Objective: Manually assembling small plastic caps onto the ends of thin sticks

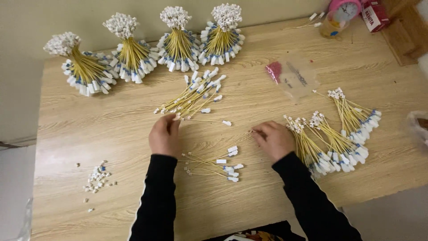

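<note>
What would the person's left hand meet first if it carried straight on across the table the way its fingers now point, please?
Probably the loose pile of yellow cables, lying just beyond the left hand, whose fingertips seem to touch its nearest ends already. Farther along that line stand the upright bundles by the wall.

Looks like home piecework at a light wooden laminate table (133, 214) against a plain beige wall. Beyond the right hand (274, 139), a pink round alarm clock (345, 9) and red snack packet (373, 15); beyond the left hand (164, 136), four tied upright bundles of yellow white-tagged cables (178, 42).
</note>
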